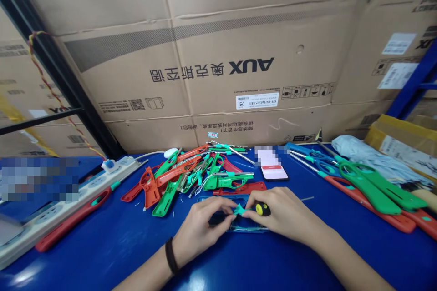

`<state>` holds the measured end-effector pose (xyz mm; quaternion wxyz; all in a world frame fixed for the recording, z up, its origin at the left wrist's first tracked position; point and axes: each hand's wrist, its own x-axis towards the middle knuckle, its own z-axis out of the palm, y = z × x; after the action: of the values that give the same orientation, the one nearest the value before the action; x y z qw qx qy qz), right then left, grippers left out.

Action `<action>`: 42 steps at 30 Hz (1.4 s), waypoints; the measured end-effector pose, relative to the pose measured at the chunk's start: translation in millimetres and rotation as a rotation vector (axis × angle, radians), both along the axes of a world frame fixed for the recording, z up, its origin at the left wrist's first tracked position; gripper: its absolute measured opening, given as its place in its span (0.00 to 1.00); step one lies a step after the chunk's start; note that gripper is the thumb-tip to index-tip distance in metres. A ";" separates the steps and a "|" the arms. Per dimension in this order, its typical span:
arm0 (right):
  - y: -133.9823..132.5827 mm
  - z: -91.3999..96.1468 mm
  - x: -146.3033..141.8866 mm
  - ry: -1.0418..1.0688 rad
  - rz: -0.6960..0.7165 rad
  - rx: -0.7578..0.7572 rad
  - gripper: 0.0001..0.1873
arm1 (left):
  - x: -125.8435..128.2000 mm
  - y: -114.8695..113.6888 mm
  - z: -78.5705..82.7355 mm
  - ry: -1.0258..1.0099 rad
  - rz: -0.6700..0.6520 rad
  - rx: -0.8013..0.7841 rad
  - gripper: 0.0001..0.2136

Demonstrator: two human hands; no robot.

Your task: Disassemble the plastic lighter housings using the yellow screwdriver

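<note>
My left hand [207, 219] and my right hand [282, 213] meet at the front middle of the table. Between their thumbs and fingertips, both pinch a small teal plastic piece [240, 210], which looks like a lighter trigger. A screwdriver [262, 209] with a black and yellow handle lies within the curl of my right hand; I cannot tell whether the palm grips it. Right under my fingers rests a translucent blue lighter shell [251, 228], partly covered by the hands.
Behind my hands spreads a pile of red and green lighter shells and metal parts [191, 173]. A phone [274, 172] lies beyond. Several long lighters [370, 188] are at right, near a pale blue bundle [365, 157]. At left, a red lighter [73, 223] lies along a power strip [61, 204].
</note>
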<state>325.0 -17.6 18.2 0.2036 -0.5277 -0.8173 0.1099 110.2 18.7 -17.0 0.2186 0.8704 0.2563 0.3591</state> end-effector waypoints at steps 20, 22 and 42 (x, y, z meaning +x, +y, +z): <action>-8.8 6.0 4.3 -0.082 0.097 -0.101 0.07 | -13.2 0.0 20.0 0.316 -0.044 0.188 0.07; -8.5 5.9 4.2 -0.075 0.100 -0.107 0.07 | -14.2 1.5 20.0 0.325 -0.046 0.183 0.07; -7.8 4.8 2.7 -0.045 0.125 -0.079 0.08 | -12.6 2.2 17.2 0.325 -0.097 0.144 0.08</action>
<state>327.7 -25.4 22.9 0.1569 -0.4854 -0.8481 0.1430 97.6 20.9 0.3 0.1287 0.9416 0.2197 0.2202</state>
